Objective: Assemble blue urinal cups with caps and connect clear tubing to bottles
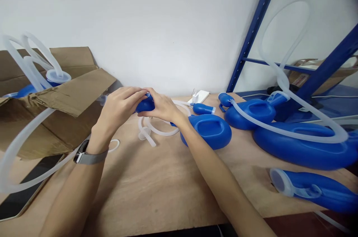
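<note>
Both hands meet near the back of the table, raised around a small, rounded blue plastic piece (145,105). My left hand (121,106) curls over its left side and top. From the right, my right hand (163,106) grips it between thumb and fingers. Much of the piece is hidden, so its full shape cannot be made out. Just behind and below lies a coiled clear tube (165,132) with a translucent round cap (144,133) near its end. A blue urinal bottle (211,129) rests beside my right forearm.
A cardboard box (75,95) with bottles and tubes stands at left, above a dark flat device (28,185). More blue urinal bottles (248,114) lie at right, one with a translucent cap (278,182). A blue funnel-like piece (203,109) and white ring (114,145) lie on the table.
</note>
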A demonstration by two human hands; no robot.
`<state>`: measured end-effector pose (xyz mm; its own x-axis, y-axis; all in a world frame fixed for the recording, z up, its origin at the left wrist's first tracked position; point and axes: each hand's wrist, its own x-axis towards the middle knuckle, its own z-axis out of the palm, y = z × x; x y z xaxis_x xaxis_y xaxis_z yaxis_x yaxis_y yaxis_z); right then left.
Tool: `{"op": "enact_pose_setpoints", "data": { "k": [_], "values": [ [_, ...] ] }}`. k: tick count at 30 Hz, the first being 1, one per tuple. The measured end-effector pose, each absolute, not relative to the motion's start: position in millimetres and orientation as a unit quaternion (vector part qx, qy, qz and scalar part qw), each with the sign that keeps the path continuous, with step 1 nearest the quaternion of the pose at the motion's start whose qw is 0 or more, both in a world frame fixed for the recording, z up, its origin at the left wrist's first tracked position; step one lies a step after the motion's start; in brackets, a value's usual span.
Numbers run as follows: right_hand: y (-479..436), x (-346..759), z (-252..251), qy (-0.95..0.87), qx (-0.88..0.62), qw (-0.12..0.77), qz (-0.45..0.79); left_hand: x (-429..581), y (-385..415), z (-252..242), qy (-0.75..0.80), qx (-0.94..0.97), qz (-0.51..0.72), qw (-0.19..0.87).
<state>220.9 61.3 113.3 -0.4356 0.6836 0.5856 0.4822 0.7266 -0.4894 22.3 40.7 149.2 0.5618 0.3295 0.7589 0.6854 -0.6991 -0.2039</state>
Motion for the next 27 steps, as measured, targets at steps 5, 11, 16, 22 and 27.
{"op": "enact_pose_setpoints", "data": {
  "k": [5, 11, 16, 22, 27],
  "values": [
    [58, 220, 115, -0.828, -0.363, 0.403, 0.141, 18, 43, 145, -0.309, -0.834, -0.37, 0.268],
    [54, 215, 116, -0.823, -0.379, 0.391, 0.16, 22, 53, 137, -0.365, -0.777, -0.457, 0.234],
    [56, 211, 114, -0.82, -0.353, 0.415, 0.176, 31, 53, 135, -0.43, -0.708, -0.542, 0.141],
    [56, 209, 115, -0.819, -0.338, 0.427, 0.183, 48, 42, 133, -0.432, -0.619, -0.655, 0.031],
    [56, 208, 114, -0.829, -0.315, 0.427, 0.176, 43, 47, 144, -0.374, -0.548, -0.743, -0.091]
  ]
}}
